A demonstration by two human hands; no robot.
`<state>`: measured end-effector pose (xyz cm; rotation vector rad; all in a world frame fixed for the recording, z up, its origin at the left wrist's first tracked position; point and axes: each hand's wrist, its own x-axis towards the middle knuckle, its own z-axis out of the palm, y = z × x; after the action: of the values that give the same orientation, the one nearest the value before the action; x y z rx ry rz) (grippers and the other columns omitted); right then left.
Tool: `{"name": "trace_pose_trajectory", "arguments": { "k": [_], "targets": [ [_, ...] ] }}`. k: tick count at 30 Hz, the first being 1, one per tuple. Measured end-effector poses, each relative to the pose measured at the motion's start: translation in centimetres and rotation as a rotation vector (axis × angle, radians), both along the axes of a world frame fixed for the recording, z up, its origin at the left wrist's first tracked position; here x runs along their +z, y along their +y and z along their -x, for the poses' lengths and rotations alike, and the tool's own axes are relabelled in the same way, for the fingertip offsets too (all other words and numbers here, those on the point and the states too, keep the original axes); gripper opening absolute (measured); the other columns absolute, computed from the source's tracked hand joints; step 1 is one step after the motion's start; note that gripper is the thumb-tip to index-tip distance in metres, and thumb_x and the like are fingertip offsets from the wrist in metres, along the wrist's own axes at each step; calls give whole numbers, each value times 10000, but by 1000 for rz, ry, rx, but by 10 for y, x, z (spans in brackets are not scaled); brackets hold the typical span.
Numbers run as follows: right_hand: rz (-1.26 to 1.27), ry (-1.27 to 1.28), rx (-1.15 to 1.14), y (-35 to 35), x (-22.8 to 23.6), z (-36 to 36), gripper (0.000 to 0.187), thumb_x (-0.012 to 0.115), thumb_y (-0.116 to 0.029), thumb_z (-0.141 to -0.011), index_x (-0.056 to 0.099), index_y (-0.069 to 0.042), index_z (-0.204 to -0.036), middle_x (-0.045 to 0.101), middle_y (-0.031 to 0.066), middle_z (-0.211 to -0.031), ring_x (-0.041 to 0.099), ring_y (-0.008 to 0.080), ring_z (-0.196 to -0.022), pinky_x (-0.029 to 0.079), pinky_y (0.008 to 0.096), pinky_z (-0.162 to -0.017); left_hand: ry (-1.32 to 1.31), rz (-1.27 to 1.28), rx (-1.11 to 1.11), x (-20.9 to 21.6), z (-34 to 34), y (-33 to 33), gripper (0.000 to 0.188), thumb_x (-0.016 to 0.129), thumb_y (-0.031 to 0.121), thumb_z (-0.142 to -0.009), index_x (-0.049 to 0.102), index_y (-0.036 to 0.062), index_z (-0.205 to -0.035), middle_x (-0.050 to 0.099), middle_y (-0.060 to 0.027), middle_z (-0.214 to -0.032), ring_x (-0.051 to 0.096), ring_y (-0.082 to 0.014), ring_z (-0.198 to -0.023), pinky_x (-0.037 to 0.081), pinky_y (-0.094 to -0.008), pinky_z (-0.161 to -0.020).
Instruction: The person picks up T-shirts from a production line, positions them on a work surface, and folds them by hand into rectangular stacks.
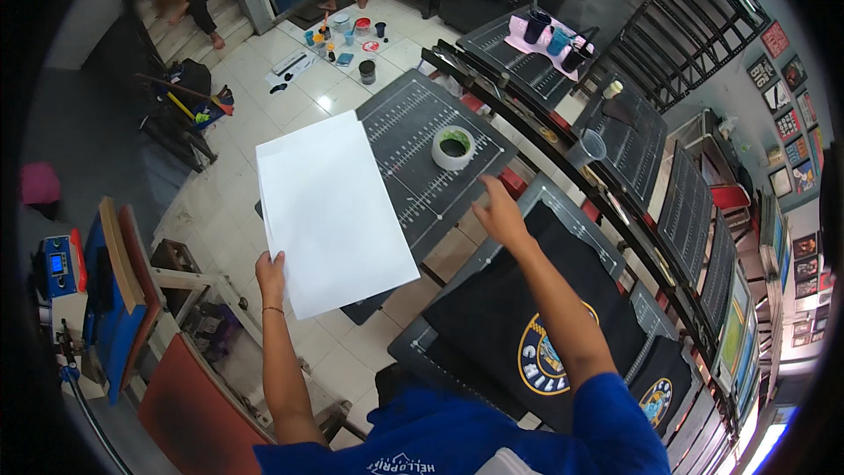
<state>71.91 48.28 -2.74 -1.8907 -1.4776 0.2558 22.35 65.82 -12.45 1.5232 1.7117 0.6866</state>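
A stack of large white paper sheets (334,211) lies slanted over a black printing board with a white grid (431,92). At its lower left edge, my left hand (271,280) grips the sheets, with the thumb on top and the other fingers hidden beneath. My right hand (504,215) is off the board's right edge, fingers partly spread and nothing visible in them. Just beyond it, a wide roll of tape (453,149), pale with a green inner ring, rests on the board.
Black T-shirts with a round printed emblem (549,352) cover boards at the lower right. A rail (563,151) carries more boards and a clear cup (586,149). Paint pots (362,25) stand on the tiled floor. A heat press (70,268) is at left. Two other people are at the back.
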Motion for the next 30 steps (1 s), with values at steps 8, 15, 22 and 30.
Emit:
{"name": "trace_pose_trajectory", "arguments": {
  "k": [8, 15, 22, 30],
  "targets": [
    [371, -241, -16, 106, -45, -21, 361, 669, -117, -842, 541, -66, -1175, 576, 176, -1168, 640, 408, -993, 530, 496, -825, -35, -56, -244, -2, 16, 9, 227, 613, 167, -946, 606, -59, -929, 638, -119, -775, 549, -166, -691, 457, -359, -645],
    [81, -182, -98, 64, -11, -21, 243, 676, -104, -848, 587, -32, -1063, 601, 183, -1021, 646, 402, -872, 526, 472, -745, 345, -236, -411, 18, -49, 77, 307, 649, 243, -925, 582, -28, -799, 639, -224, -824, 633, -388, -787, 485, -440, -683],
    [99, 47, -111, -1, 25, -11, 275, 670, -122, -876, 590, -9, -1114, 595, 191, -1057, 641, 374, -878, 517, 441, -757, 564, -436, -190, 33, -61, 89, 339, 657, 311, -914, 621, -7, -1026, 655, -223, -1014, 618, -422, -915, 503, -484, -774],
    [79, 89, -119, -24, 33, 10, 290, 696, -97, -863, 594, 10, -1113, 603, 188, -1025, 646, 337, -851, 517, 405, -740, -748, 177, 572, -64, -20, -27, 609, 446, 389, -1041, 342, -81, -1414, 475, -227, -1399, 471, -330, -1309, 418, -431, -1068]
  ]
}}
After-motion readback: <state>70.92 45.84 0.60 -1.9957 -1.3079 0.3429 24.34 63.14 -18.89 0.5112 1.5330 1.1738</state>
